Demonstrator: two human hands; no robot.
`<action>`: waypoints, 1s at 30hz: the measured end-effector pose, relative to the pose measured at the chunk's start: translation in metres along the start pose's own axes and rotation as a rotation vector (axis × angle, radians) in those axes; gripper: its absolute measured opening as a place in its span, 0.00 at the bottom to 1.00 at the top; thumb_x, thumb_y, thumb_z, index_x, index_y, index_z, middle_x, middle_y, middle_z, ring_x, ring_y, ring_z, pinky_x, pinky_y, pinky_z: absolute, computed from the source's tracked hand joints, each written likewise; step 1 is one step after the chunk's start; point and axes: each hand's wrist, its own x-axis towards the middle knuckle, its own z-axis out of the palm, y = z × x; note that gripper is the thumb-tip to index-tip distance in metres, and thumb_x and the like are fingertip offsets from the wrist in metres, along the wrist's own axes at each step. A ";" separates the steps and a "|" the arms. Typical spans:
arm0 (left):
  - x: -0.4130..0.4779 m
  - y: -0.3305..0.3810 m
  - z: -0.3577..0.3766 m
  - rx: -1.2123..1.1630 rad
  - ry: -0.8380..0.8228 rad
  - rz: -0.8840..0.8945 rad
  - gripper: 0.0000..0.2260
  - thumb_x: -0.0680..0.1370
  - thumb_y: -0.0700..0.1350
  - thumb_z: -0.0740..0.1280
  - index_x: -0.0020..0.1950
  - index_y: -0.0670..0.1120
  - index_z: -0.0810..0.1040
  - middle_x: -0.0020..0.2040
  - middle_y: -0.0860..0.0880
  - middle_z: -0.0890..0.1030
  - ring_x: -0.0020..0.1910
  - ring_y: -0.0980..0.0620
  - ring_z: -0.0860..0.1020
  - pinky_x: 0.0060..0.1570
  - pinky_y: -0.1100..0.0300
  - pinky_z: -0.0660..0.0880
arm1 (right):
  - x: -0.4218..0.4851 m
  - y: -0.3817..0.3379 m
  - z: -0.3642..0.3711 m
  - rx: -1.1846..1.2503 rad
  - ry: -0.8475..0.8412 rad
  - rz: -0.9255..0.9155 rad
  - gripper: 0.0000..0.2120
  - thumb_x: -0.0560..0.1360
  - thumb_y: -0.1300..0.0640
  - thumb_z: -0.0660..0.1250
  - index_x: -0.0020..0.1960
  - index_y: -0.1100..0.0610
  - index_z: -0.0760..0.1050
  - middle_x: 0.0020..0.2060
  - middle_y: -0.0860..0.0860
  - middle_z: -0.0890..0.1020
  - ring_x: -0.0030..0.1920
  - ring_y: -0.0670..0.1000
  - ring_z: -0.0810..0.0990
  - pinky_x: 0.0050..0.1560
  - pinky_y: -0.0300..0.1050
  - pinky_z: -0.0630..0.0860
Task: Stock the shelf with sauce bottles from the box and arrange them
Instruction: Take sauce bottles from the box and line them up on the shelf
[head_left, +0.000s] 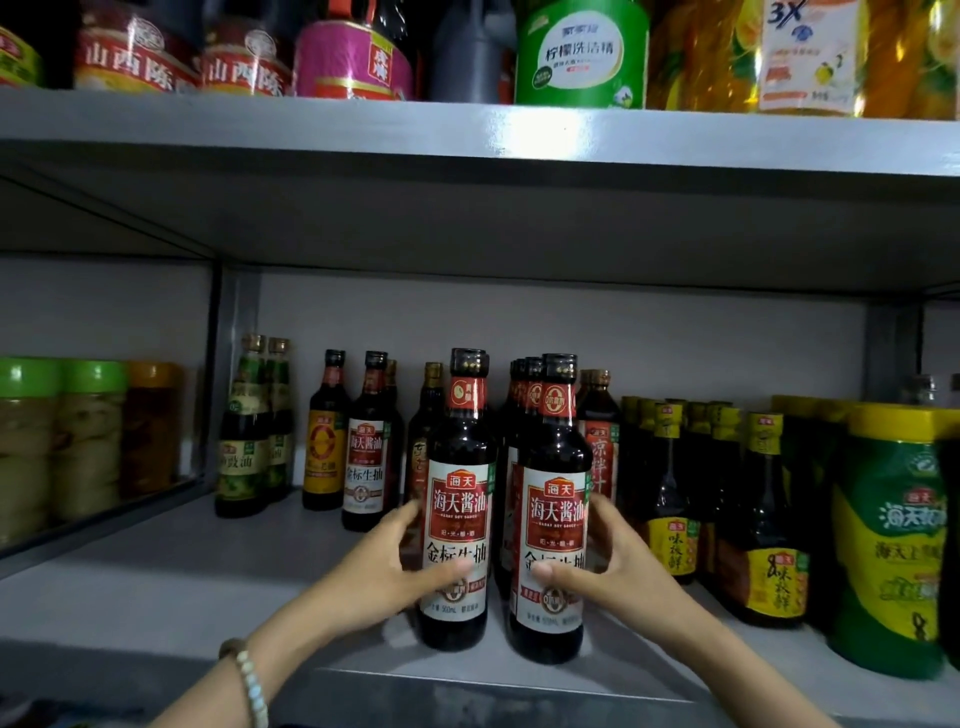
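Observation:
Two dark soy sauce bottles with red and white labels stand upright side by side near the front edge of the grey shelf (171, 582). My left hand (384, 566) wraps the lower part of the left bottle (460, 499), thumb across its label. My right hand (618, 561) grips the right bottle (553, 509) the same way. More bottles of the same kind (522, 400) stand in a row right behind the right one. The box is out of view.
Other sauce bottles (366, 447) stand behind to the left, yellow-labelled bottles (763, 519) and a green-yellow jug (891, 540) to the right. Green-lidded jars (57, 441) fill the bay at far left. The upper shelf (467, 135) hangs low overhead, loaded with bottles.

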 end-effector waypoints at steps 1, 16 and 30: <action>-0.001 -0.001 0.002 0.025 0.040 0.013 0.36 0.61 0.60 0.76 0.65 0.61 0.63 0.60 0.64 0.75 0.57 0.68 0.74 0.52 0.72 0.70 | -0.002 -0.001 -0.001 0.008 -0.020 0.006 0.36 0.66 0.59 0.77 0.66 0.46 0.62 0.53 0.36 0.77 0.47 0.27 0.77 0.40 0.23 0.73; 0.008 -0.012 0.018 -0.066 0.091 0.105 0.42 0.63 0.49 0.79 0.71 0.61 0.59 0.60 0.58 0.77 0.56 0.65 0.77 0.57 0.59 0.76 | 0.005 0.010 0.007 -0.032 0.072 -0.037 0.34 0.66 0.58 0.77 0.67 0.51 0.65 0.54 0.42 0.80 0.51 0.32 0.79 0.43 0.25 0.74; 0.012 -0.013 0.018 -0.098 0.010 0.110 0.43 0.69 0.45 0.75 0.75 0.56 0.52 0.65 0.62 0.71 0.59 0.74 0.70 0.54 0.74 0.71 | 0.009 0.013 0.010 -0.090 0.114 -0.036 0.37 0.65 0.52 0.77 0.69 0.48 0.63 0.56 0.37 0.77 0.56 0.32 0.74 0.49 0.26 0.72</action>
